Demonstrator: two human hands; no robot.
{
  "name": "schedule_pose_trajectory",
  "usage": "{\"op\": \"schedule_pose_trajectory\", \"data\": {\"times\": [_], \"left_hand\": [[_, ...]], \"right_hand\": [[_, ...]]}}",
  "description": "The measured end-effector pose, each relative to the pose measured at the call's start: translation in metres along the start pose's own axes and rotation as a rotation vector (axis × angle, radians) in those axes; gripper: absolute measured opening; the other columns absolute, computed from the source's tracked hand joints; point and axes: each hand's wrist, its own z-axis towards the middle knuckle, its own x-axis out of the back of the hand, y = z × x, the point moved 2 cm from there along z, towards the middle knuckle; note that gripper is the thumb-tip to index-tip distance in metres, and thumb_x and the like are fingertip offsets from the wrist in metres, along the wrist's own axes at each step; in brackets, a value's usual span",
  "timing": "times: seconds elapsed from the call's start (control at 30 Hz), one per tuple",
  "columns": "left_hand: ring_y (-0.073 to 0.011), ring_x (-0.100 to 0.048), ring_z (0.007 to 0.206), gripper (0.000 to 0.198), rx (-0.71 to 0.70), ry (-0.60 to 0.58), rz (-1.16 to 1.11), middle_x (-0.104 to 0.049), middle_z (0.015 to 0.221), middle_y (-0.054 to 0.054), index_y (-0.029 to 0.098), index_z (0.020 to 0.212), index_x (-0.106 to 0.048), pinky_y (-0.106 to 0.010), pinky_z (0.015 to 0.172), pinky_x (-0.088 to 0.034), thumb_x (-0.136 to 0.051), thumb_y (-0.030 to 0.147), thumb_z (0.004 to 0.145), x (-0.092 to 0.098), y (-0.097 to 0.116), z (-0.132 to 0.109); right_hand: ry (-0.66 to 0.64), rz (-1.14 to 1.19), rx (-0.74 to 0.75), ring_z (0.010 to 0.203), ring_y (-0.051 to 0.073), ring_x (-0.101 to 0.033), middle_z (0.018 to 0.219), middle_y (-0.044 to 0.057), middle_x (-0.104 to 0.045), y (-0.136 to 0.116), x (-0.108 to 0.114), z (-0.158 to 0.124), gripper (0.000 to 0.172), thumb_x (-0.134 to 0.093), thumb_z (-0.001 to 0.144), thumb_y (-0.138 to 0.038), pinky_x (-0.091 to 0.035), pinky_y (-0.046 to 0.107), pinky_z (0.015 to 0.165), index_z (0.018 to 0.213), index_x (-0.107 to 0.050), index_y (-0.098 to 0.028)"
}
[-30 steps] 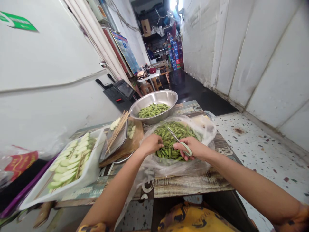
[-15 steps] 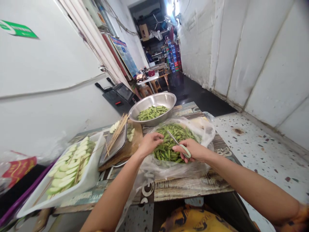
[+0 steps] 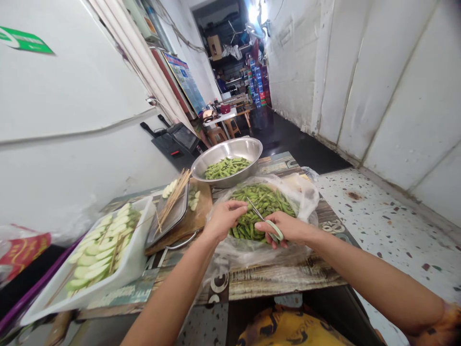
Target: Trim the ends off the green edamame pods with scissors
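My right hand [image 3: 286, 227] grips a pair of scissors [image 3: 264, 220] with pale green handles, blades pointing up and left over the pods. My left hand [image 3: 224, 218] is pinched on a green bean pod [image 3: 243, 208] right by the blade tips. Both hands hover over a clear plastic bag [image 3: 306, 194] heaped with green bean pods [image 3: 266, 199] on the patterned table [image 3: 284, 276]. Behind the bag stands a steel bowl [image 3: 230, 149] with a smaller pile of pods [image 3: 226, 167].
At the left a white tray [image 3: 139, 259] holds sliced green vegetable on skewers. A metal tray with bamboo skewers [image 3: 173, 197] rests on a wooden board [image 3: 200, 214]. A white wall runs along the left; a speckled floor and a dark corridor lie right and ahead.
My left hand has lifted from the heap with a pod in its fingertips. The scissors have shifted slightly left toward it. The view has moved a little.
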Motion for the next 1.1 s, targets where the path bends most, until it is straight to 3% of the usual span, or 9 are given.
{"op": "schedule_pose_trajectory", "data": {"times": [0.1, 0.33, 0.6, 0.77, 0.9, 1.1], "left_hand": [[-0.0030, -0.030, 0.039, 0.029, 0.080, -0.038, -0.064, -0.042, 0.048, 0.006, 0.012, 0.079, -0.067, -0.018, 0.039, -0.017, -0.076, 0.030, 0.057, -0.004, 0.000, -0.003], [-0.0023, -0.028, 0.038, 0.024, 0.105, -0.029, -0.069, -0.040, 0.048, 0.006, 0.013, 0.072, -0.065, -0.018, 0.039, -0.016, -0.076, 0.030, 0.058, -0.006, -0.002, -0.003], [-0.0030, -0.027, 0.037, 0.019, 0.113, -0.104, -0.040, -0.037, 0.046, 0.007, 0.016, 0.070, -0.064, -0.019, 0.038, -0.014, -0.074, 0.029, 0.061, -0.004, -0.001, -0.001], [-0.0025, -0.029, 0.037, 0.023, 0.069, -0.098, 0.018, -0.042, 0.049, 0.006, 0.016, 0.072, -0.062, -0.018, 0.036, -0.014, -0.074, 0.031, 0.060, -0.005, 0.000, 0.002], [-0.0021, -0.027, 0.036, 0.022, 0.097, -0.153, -0.119, -0.039, 0.047, 0.008, 0.016, 0.072, -0.055, -0.015, 0.034, -0.012, -0.071, 0.025, 0.060, -0.011, 0.001, 0.001], [-0.0008, -0.035, 0.039, 0.020, 0.058, -0.180, -0.240, -0.059, 0.065, -0.002, 0.014, 0.073, -0.054, -0.013, 0.031, -0.013, -0.069, 0.021, 0.062, -0.011, 0.006, 0.001]], "right_hand": [[0.039, 0.012, 0.003, 0.036, 0.008, -0.048, 0.047, -0.001, -0.053, 0.001, 0.001, 0.001, 0.043, -0.062, 0.074, -0.052, -0.032, 0.015, 0.026, 0.057, -0.051, -0.014], [0.066, -0.035, 0.019, 0.036, 0.008, -0.049, 0.047, -0.003, -0.052, 0.002, 0.001, 0.002, 0.045, -0.065, 0.069, -0.055, -0.031, 0.016, 0.026, 0.058, -0.048, -0.015], [0.079, -0.094, 0.019, 0.033, 0.006, -0.044, 0.043, -0.004, -0.051, 0.001, 0.003, 0.002, 0.043, -0.067, 0.068, -0.052, -0.029, 0.016, 0.027, 0.055, -0.049, -0.015], [0.120, -0.039, 0.026, 0.029, 0.005, -0.041, 0.039, -0.006, -0.048, 0.003, 0.002, 0.004, 0.043, -0.069, 0.067, -0.050, -0.024, 0.015, 0.028, 0.053, -0.046, -0.016], [0.137, 0.044, 0.021, 0.030, 0.005, -0.041, 0.041, -0.006, -0.050, 0.002, 0.002, 0.004, 0.041, -0.068, 0.068, -0.051, -0.024, 0.015, 0.026, 0.059, -0.048, -0.016], [0.102, 0.087, 0.061, 0.033, 0.006, -0.045, 0.045, -0.005, -0.051, 0.004, 0.003, 0.005, 0.038, -0.064, 0.072, -0.051, -0.026, 0.015, 0.025, 0.064, -0.049, -0.016]]}}
